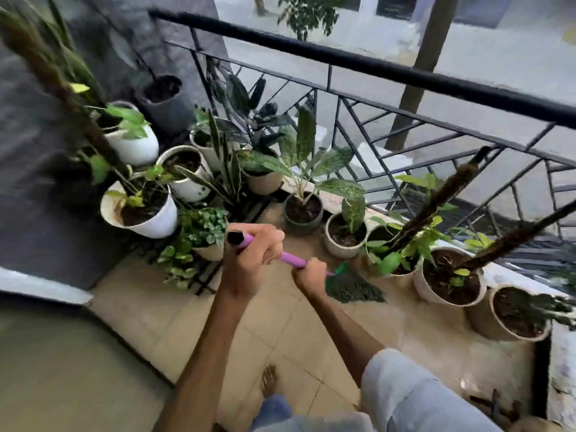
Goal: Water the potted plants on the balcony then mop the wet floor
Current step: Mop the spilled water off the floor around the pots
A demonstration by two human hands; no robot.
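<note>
I hold a mop with a purple handle (291, 259) that slants down to the right. My left hand (252, 254) grips its upper part, just below the black end cap. My right hand (308, 274) grips it lower down, close to the green mop head (353, 286). The head rests on the beige tiled floor (280, 332) in front of a row of potted plants (344, 235). More pots (140, 210) crowd the left corner, white and beige, with dark soil.
A black metal railing (374, 68) runs behind the pots from upper left to right. A dark grey wall (37, 198) stands at the left. Two coir-wrapped moss poles (436, 201) lean out of the right pots. My bare foot (269, 380) stands on the tiles below.
</note>
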